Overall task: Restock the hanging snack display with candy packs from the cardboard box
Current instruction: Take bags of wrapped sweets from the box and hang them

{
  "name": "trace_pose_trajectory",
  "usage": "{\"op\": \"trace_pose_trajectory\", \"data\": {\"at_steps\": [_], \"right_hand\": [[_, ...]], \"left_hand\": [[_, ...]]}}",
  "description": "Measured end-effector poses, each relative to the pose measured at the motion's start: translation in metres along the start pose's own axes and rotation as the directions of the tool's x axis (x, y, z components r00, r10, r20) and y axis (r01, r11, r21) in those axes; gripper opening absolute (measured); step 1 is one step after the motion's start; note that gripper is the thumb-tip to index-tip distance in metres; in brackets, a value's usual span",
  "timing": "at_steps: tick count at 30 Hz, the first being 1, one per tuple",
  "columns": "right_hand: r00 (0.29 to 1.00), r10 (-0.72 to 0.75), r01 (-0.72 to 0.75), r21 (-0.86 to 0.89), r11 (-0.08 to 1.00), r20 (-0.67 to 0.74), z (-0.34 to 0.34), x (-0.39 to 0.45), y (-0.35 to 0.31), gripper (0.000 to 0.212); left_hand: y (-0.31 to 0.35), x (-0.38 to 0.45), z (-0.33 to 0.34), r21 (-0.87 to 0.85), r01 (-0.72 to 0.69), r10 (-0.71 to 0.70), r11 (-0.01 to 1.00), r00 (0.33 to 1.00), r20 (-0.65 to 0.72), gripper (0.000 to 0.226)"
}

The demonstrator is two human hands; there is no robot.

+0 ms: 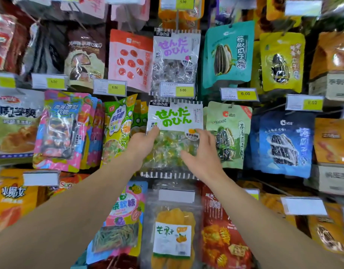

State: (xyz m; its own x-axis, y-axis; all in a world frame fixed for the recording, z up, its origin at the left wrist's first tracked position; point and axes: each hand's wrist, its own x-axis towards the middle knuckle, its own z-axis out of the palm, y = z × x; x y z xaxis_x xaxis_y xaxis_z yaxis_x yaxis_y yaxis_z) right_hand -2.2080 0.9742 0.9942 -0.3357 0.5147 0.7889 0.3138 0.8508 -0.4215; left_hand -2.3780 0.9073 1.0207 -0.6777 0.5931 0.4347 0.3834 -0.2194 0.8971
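Observation:
A clear candy pack (pixel 173 117) with green lettering and a striped border hangs in the middle of the snack display, filled with green and yellow wrapped sweets. My left hand (pixel 142 146) grips its left edge, thumb on the front and fingers hidden behind it. My right hand (pixel 204 154) lies on the pack's right half with fingers spread and fairly straight, thumb pointing up by the round label. The hook under the pack's top is hidden. The cardboard box is out of view.
A matching pack with purple lettering (pixel 176 61) hangs directly above, over a 5.00 price tag (pixel 177 90). A pale green seed pack (pixel 229 136) hangs close on the right, a green-yellow candy pack (pixel 118 129) on the left, and a dried mango pack (pixel 173 230) below.

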Motion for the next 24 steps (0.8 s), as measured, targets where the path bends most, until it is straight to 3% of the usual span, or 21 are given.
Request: {"op": "trace_pose_trajectory", "data": {"at_steps": [2, 4, 6, 7, 10, 12, 15, 24], "right_hand": [[0.999, 0.046, -0.046, 0.040, 0.998, 0.012, 0.003, -0.013, 0.007, 0.076], [0.997, 0.075, -0.076, 0.033, 0.997, 0.007, 0.005, -0.023, 0.013, 0.071], [0.996, 0.088, -0.088, 0.024, 0.996, -0.011, 0.006, -0.025, 0.016, 0.064], [0.995, 0.095, -0.095, 0.009, 0.995, -0.023, 0.007, -0.026, 0.017, 0.061], [0.993, 0.106, -0.110, -0.080, 0.991, -0.053, 0.009, -0.022, 0.015, 0.056], [0.991, 0.119, -0.126, -0.158, 0.979, -0.058, 0.010, -0.018, 0.011, 0.053], [0.987, 0.152, -0.161, -0.227, 0.960, -0.059, 0.013, -0.010, 0.006, 0.050], [0.963, 0.263, -0.247, -0.208, 0.947, 0.057, 0.016, -0.012, -0.007, 0.066]], "left_hand": [[-0.005, -0.006, 0.000, -0.001, -0.017, 0.017, 1.000, 1.000, -0.009, 0.045], [-0.014, -0.014, -0.003, 0.147, -0.124, 0.133, 0.981, 0.990, -0.054, 0.039], [-0.020, -0.025, -0.005, 0.330, -0.297, 0.338, 0.896, 0.938, -0.074, 0.031], [-0.023, -0.032, -0.007, 0.395, -0.366, 0.424, 0.843, 0.903, -0.067, 0.038], [-0.027, -0.043, -0.008, 0.528, -0.473, 0.558, 0.705, 0.830, -0.002, 0.052], [-0.025, -0.043, -0.008, 0.601, -0.473, 0.551, 0.644, 0.832, 0.064, 0.055], [-0.017, -0.036, -0.010, 0.639, -0.444, 0.469, 0.629, 0.871, 0.143, 0.060], [-0.008, -0.028, -0.022, 0.537, -0.393, 0.258, 0.746, 0.915, 0.311, 0.074]]}}
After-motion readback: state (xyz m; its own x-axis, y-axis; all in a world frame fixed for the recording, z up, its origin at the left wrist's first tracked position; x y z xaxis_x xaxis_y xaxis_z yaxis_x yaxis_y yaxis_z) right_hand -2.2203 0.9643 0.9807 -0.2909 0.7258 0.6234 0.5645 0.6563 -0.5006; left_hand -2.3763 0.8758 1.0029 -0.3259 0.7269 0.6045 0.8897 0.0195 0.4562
